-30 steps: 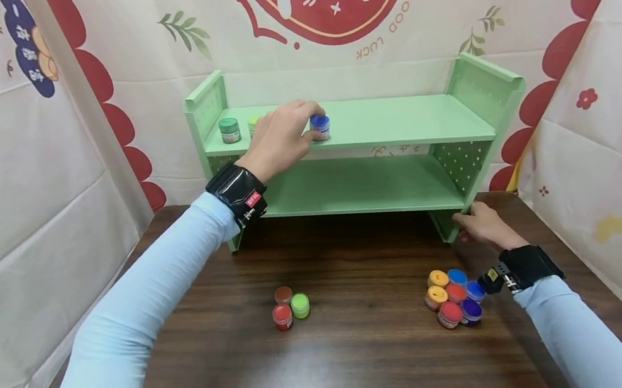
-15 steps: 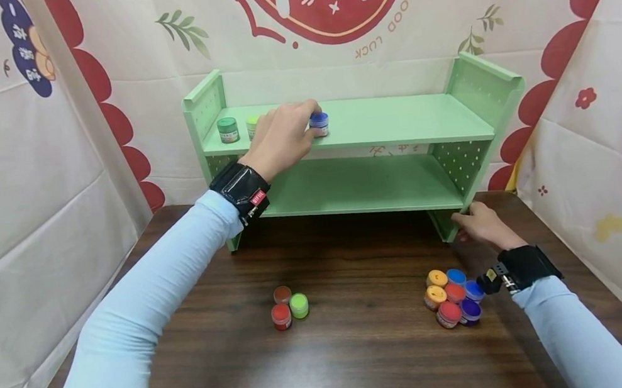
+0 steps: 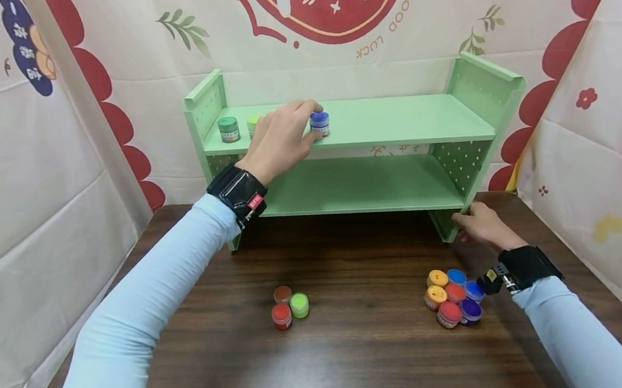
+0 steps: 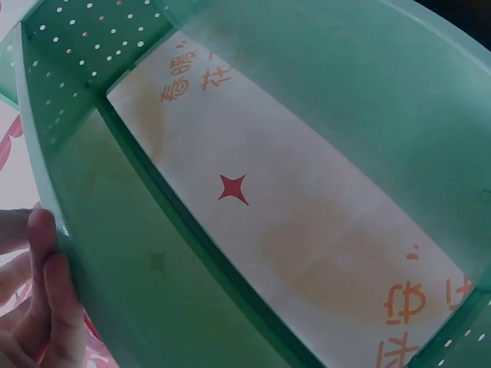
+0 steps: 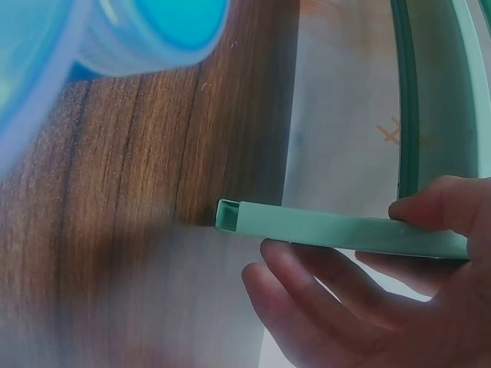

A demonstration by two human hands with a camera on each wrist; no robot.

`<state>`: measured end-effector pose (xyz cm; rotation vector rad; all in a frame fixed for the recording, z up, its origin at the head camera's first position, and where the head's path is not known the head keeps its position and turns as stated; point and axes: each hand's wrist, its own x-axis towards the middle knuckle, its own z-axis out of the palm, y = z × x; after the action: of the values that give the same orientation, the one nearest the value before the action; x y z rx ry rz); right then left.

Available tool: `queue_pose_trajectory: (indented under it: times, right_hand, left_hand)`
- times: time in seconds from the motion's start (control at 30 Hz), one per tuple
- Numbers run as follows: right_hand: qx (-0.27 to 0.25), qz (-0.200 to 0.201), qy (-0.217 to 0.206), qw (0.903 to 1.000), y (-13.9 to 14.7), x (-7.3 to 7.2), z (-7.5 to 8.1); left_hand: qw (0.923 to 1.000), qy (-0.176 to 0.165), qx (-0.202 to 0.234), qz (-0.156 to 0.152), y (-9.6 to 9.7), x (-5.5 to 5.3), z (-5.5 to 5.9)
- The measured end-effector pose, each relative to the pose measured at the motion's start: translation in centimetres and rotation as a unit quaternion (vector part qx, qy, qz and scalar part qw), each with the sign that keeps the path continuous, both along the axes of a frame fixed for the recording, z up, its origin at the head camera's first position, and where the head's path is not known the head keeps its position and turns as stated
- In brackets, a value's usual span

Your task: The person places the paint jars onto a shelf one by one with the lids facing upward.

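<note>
My left hand (image 3: pixel 281 139) reaches over the upper board of a green two-tier shelf (image 3: pixel 394 119) and pinches a small blue-lidded paint jar (image 3: pixel 319 123) between thumb and fingers. That jar stands upright near the board's front edge. To its left are a dark green jar (image 3: pixel 228 129) and a yellow-green jar (image 3: pixel 253 124), the latter partly covered by the hand. My right hand (image 3: pixel 485 225) grips the shelf's right leg low down; in the right wrist view its thumb lies on one side of the green leg (image 5: pixel 322 226) and the fingers on the other.
On the brown table (image 3: pixel 363 365) a red jar (image 3: pixel 281 316), a brown-red jar (image 3: pixel 283 294) and a lime jar (image 3: pixel 299 305) stand grouped at centre left. Several orange, red and blue jars (image 3: pixel 450 313) cluster near the right forearm. Printed cloth (image 3: pixel 333 81) hangs behind and at both sides.
Both hands keep almost the same place: the left still holds the blue jar at the upper board and the right still grips the leg. Only the left wrist shifts slightly.
</note>
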<state>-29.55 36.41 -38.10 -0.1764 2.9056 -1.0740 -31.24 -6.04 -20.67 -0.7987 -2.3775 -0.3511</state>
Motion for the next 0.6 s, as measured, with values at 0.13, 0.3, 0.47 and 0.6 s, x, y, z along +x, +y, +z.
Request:
queue_pose_trajectory:
  times: [0.13,0.3,0.47,0.6]
  right_hand:
    - [-0.001,0.003,0.003,1.0000,0.0,0.0,-0.2]
    - [-0.009,0.005,0.002,0.9999,-0.1,0.1,-0.2]
    - [0.005,0.003,0.012,0.9999,-0.1,0.0,0.0]
    - [0.007,0.004,0.012,0.9999,-0.1,0.1,0.0]
  left_hand:
    - [0.9992,0.026,0.022,-0.022,-0.5,0.1,-0.6]
    - [0.9941,0.079,0.056,-0.050,-1.1,0.8,-2.1]
    - [0.9857,0.133,0.079,-0.067,-1.7,2.1,-4.3]
    - [0.9830,0.139,0.085,-0.086,-2.1,3.1,-6.4]
